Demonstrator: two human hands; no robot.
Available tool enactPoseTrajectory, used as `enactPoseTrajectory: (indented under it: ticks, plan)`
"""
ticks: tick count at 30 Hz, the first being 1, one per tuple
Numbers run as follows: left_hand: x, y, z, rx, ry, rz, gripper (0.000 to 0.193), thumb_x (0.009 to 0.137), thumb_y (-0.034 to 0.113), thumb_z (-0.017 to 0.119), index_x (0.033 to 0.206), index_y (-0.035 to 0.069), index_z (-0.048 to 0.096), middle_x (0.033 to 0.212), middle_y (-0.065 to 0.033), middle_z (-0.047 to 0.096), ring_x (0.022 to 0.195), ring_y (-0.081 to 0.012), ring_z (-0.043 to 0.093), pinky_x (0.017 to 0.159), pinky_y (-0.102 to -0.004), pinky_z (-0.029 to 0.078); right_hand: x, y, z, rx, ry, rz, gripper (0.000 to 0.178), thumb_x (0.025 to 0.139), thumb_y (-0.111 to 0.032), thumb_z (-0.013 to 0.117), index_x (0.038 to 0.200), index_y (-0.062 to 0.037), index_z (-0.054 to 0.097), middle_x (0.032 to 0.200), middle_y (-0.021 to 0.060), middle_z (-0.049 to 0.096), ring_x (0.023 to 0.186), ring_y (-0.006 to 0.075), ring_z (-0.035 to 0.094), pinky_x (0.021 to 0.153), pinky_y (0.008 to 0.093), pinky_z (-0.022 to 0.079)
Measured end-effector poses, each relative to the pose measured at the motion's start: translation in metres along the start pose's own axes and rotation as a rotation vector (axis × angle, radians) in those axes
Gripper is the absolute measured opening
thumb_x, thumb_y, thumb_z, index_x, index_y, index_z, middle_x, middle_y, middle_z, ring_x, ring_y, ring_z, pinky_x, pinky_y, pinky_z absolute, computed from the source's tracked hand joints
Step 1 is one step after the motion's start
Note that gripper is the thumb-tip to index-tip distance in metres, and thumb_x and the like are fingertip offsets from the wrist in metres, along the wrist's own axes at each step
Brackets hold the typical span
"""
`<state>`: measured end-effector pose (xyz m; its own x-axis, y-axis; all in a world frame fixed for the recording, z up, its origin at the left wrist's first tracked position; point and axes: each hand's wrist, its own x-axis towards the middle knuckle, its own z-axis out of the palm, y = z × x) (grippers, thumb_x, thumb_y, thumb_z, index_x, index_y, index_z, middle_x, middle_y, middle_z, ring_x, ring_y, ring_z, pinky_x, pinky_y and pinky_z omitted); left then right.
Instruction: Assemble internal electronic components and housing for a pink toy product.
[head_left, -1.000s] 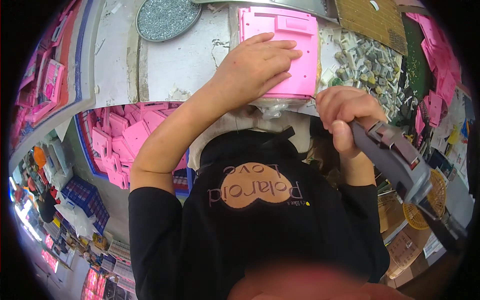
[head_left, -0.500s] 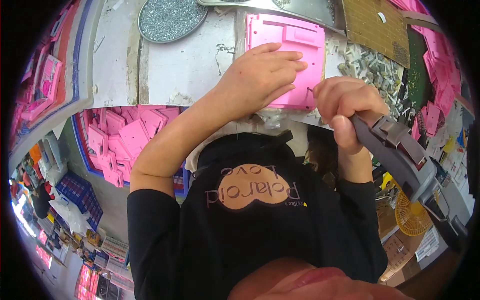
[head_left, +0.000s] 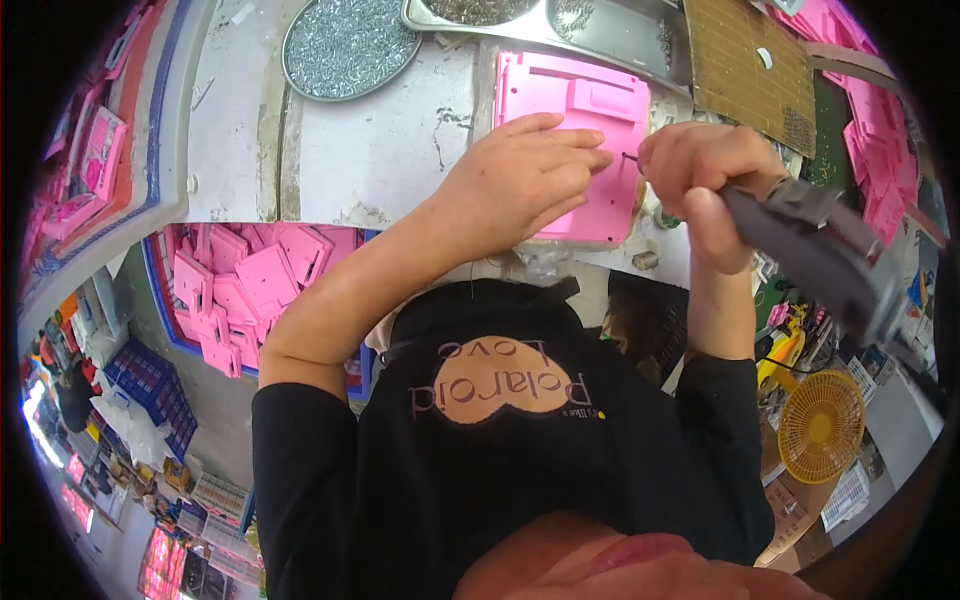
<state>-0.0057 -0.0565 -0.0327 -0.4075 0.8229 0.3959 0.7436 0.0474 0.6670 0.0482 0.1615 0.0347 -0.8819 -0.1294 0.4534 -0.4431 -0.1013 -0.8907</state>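
A scuffed white table spans 10 to 1 o'clock. Below its edge, at 9 o'clock, sits a blue crate of pink parts. A dark power screwdriver is held aslant at 3 o'clock. One pink panel rests on the table at 1 o'clock. A round dish of small silver pieces stands at 11 o'clock. The left hand lies palm-down on the panel, fingers slightly apart, gripping nothing. The right hand is clamped around the screwdriver's front end. The thin bit reaches the panel towards its 3 o'clock edge; exact contact is unclear.
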Motion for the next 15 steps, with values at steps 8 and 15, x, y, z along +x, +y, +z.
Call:
enactPoseTrajectory:
  ticks: [8, 15]
  plan:
    - [0.007, -0.003, -0.003, 0.000, -0.033, 0.004, 0.016, 0.090, 0.015, 0.070, 0.102, 0.006, 0.067, 0.130, -0.0036, 0.069, 0.129, -0.0215, 0.059, 0.109, -0.0457, 0.044, 0.044, 0.036, -0.036, 0.078, 0.079, 0.018, 0.014, 0.092, -0.012, 0.054, 0.082, -0.0079, 0.045, 0.060, 0.0016, 0.041, 0.057, 0.0168, 0.038, 0.059, 0.0358, 0.035]
    - [0.006, -0.001, -0.002, -0.023, -0.008, -0.008, 0.020, 0.089, 0.014, 0.071, 0.107, 0.007, 0.068, 0.128, -0.0040, 0.069, 0.128, -0.0212, 0.060, 0.108, -0.0446, 0.044, 0.045, 0.044, -0.046, 0.082, 0.053, 0.081, 0.015, 0.093, -0.018, 0.057, 0.088, -0.0058, 0.050, 0.060, 0.0015, 0.041, 0.057, 0.0158, 0.040, 0.059, 0.0367, 0.036]
